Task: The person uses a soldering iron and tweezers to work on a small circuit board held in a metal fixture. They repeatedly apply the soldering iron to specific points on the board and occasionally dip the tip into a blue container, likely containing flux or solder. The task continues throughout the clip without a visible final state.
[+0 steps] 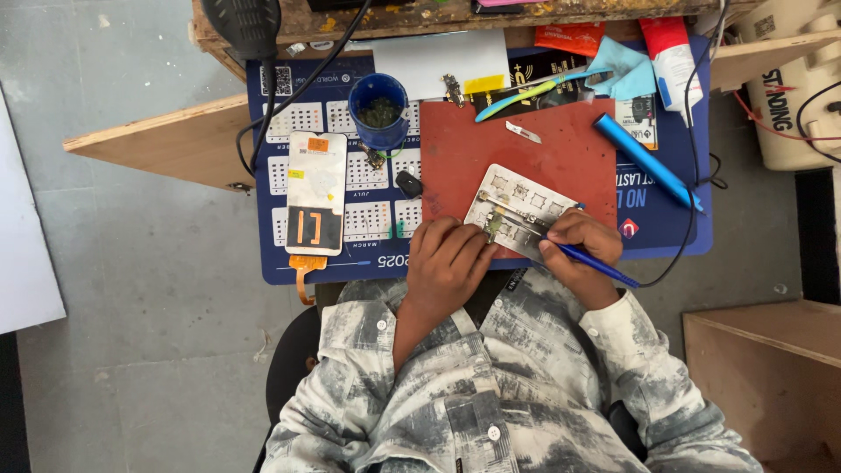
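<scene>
Patterned grey-white shirt sleeves (491, 394) filled the foreground. Left of the work, a white rectangular phone screen panel (316, 193) lay on the blue calendar mat (333, 263) covering the tabletop, beside a blue round cup (378, 109). The left hand (447, 263) pressed flat, fingers closed over the lower left corner of a pale rectangular stencil-like plate (521, 210) on the red mat (526, 149). The right hand (583, 243) pinched a blue corded pen-shaped tool (596, 263), tip on the plate. Work looked midway; how much remained was unclear. The plate's long axis ran upper-left to lower-right.
</scene>
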